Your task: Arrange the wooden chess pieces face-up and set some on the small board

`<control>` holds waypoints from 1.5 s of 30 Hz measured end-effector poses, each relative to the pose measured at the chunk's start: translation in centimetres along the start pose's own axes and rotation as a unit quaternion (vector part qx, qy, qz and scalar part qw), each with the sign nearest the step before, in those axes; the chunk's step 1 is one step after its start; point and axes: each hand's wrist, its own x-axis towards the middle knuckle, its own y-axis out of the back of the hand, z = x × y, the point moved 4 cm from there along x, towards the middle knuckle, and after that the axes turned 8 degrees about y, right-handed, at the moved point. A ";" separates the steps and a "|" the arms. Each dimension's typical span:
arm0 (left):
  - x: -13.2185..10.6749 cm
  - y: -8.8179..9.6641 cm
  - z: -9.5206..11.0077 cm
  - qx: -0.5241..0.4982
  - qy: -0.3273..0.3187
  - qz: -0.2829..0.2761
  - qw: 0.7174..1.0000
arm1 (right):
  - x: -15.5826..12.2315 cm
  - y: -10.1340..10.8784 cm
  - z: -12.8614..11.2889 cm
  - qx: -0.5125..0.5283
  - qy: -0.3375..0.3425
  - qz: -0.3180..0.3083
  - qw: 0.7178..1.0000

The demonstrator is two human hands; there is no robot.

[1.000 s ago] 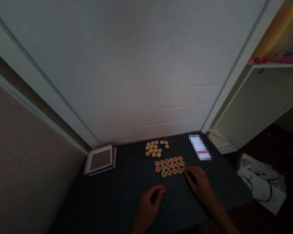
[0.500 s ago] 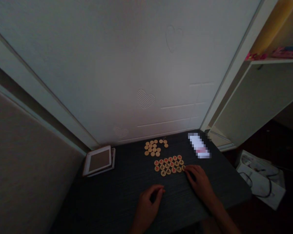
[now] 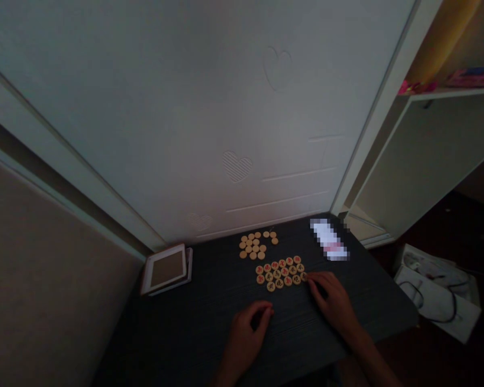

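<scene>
On a dark table (image 3: 193, 333) lie two clusters of round wooden game discs. The nearer cluster (image 3: 280, 273) shows red and dark characters face up; the farther cluster (image 3: 256, 245) shows plain backs. My right hand (image 3: 331, 301) rests on the table with fingers stretched forward, its fingertips touching the right end of the nearer cluster. My left hand (image 3: 246, 333) lies on the table below the discs, fingers curled in loosely with thumb and forefinger close together. Whether anything is pinched there is hidden in the dim light.
A white-framed flat box (image 3: 165, 269) sits at the table's back left. A blurred white object (image 3: 329, 240) lies at the back right. A pale wall panel rises behind the table. White shelving (image 3: 411, 156) stands to the right, with a white bag (image 3: 435, 295) on the floor.
Both hands have stayed nearly still. The view has shifted slightly, so everything sits a little differently in frame.
</scene>
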 end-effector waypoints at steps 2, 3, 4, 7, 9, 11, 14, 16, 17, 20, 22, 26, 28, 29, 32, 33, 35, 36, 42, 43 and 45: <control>1.0 0.9 0.4 0.025 -0.013 0.001 1.000 | 0.0 0.1 0.0 0.003 -0.007 0.004 1.000; 1.8 1.6 0.5 0.038 -0.023 0.007 0.999 | -0.1 0.2 0.0 0.004 -0.011 0.005 1.000; 2.6 2.3 0.7 0.053 -0.032 0.017 0.998 | -0.1 0.2 0.0 0.007 -0.014 0.005 1.000; 5.4 4.6 1.3 0.116 -0.062 0.093 0.987 | -0.2 0.5 0.0 0.015 -0.020 0.017 1.000; 7.1 5.8 1.9 0.146 -0.069 0.141 0.977 | -0.2 0.6 -0.1 0.017 -0.021 0.026 0.999; 8.5 6.4 2.5 0.156 -0.070 0.157 0.973 | -0.2 0.7 -0.2 0.017 -0.020 0.031 0.999; 9.6 6.6 3.4 0.167 -0.072 0.167 0.969 | -0.1 0.9 -0.2 0.023 -0.022 0.037 0.999; 10.0 6.5 3.8 0.174 -0.072 0.171 0.967 | -0.1 0.9 -0.2 0.028 -0.023 0.041 0.998; 10.1 6.4 3.9 0.178 -0.072 0.173 0.966 | -0.1 1.0 -0.2 0.031 -0.024 0.043 0.998; 10.1 6.4 3.6 0.187 -0.073 0.173 0.964 | -0.1 1.0 -0.3 0.036 -0.027 0.044 0.998; 9.9 6.6 3.1 0.192 -0.073 0.167 0.964 | -0.1 1.0 -0.4 0.039 -0.031 0.041 0.998; 8.4 6.7 1.4 0.200 -0.075 0.145 0.966 | -0.1 1.0 -0.5 0.048 -0.028 0.033 0.998; 7.0 6.3 0.6 0.203 -0.080 0.128 0.967 | -0.1 1.0 -0.5 0.057 -0.021 0.025 0.998; 6.2 6.0 0.4 0.205 -0.087 0.115 0.968 | -0.1 1.0 -0.5 0.062 -0.019 0.022 0.998; 3.3 4.3 0.4 0.185 -0.129 0.054 0.973 | -0.2 0.8 -1.1 0.084 -0.011 0.002 0.996; 2.3 3.6 0.5 0.166 -0.139 0.040 0.975 | -0.3 0.5 -1.6 0.096 -0.006 -0.009 0.995; 0.8 2.2 0.8 0.121 -0.138 0.018 0.983 | -0.5 -0.2 -3.1 0.129 0.011 -0.043 0.991; 0.3 1.6 0.9 0.096 -0.132 0.009 0.987 | -0.5 -0.6 -4.0 0.146 0.016 -0.057 0.987; -0.6 -1.1 -0.4 -0.018 -0.075 0.011 0.997 | -0.2 -3.1 -8.8 0.238 0.040 -0.108 0.964; -0.6 -1.3 -0.7 -0.025 -0.066 0.012 0.997 | -0.1 -3.4 -9.2 0.248 0.040 -0.117 0.961; -0.6 -1.4 -1.0 -0.034 -0.048 0.017 0.998 | 0.0 -4.0 -9.5 0.261 0.039 -0.129 0.956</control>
